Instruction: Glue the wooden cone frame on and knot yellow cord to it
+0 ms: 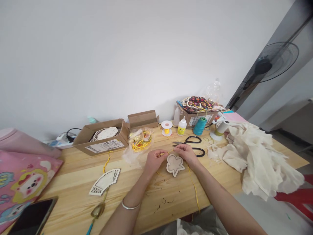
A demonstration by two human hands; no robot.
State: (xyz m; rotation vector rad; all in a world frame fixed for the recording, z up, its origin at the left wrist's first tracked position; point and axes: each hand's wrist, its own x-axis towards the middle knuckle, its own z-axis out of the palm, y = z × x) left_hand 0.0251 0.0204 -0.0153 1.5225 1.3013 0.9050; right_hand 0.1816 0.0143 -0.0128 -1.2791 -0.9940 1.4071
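Between my hands a pale flower-shaped wooden piece (175, 164) lies at the table's middle. Yellow cord (195, 189) trails from my right hand down past the table's front edge. My left hand (156, 160) pinches a stretch of this cord just above the flower piece. My right hand (186, 154) is closed on the cord at the piece's upper right, its fingertips a little apart from the left ones. Right behind my right hand rest black-handled scissors (193, 140). The exact knot or loop between the fingers is too small to make out.
Behind stand a cardboard box (102, 137), a bag of yellow cords (140, 140), a cord spool (167, 128), a glue bottle (181, 126) and teal thread (199, 126). A fan-shaped piece (104, 182) and phone (33, 215) lie left; crumpled cloth (259, 153) covers the right.
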